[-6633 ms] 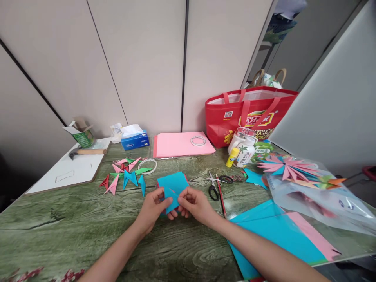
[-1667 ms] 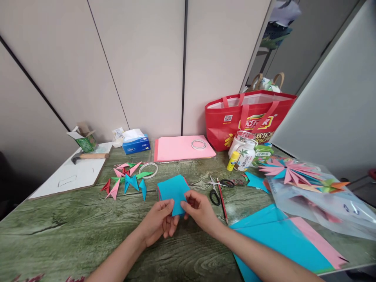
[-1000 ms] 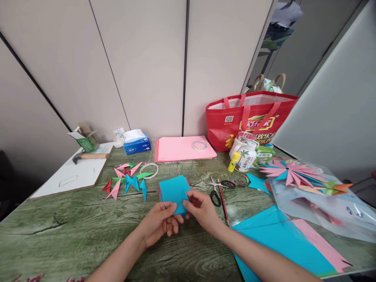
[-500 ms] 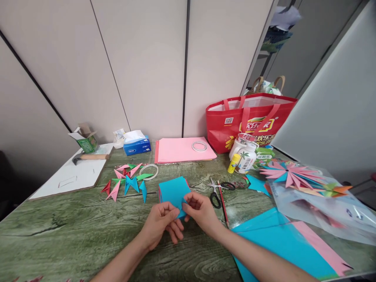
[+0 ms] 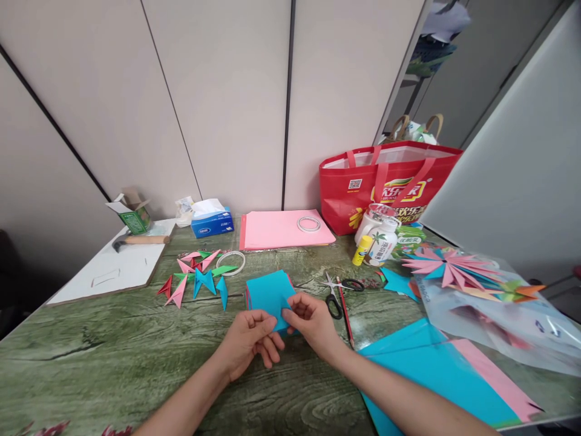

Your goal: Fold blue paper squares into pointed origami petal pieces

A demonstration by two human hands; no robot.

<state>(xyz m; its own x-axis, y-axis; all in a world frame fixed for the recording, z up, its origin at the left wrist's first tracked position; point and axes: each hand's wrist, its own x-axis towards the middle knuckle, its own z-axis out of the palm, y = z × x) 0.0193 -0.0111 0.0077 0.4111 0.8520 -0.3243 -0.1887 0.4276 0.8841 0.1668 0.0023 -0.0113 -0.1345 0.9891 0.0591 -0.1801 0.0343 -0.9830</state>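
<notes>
A stack of small blue paper squares (image 5: 269,292), with pink edges showing at its left side, lies on the green table in front of me. My left hand (image 5: 254,339) pinches the near left part of the blue paper between thumb and forefinger, its other fingers curled below. At the near right corner, my right hand (image 5: 311,320) grips blue paper with thumb and fingertips. Whether one sheet or several are between the fingers cannot be made out. Scissors (image 5: 334,293) and a red pencil (image 5: 345,315) lie right of my right hand.
Folded paper pieces (image 5: 204,283) and a tape roll (image 5: 230,263) lie left. Pink sheets (image 5: 276,230), a tissue box (image 5: 212,224) and a red bag (image 5: 340,197) stand behind. A glue stick (image 5: 362,251), bottle (image 5: 382,243) and large blue sheets (image 5: 436,369) are right.
My right hand has shifted slightly up and right, with its fingers still on the blue paper. The left hand has barely moved, and the camera view has shifted a little.
</notes>
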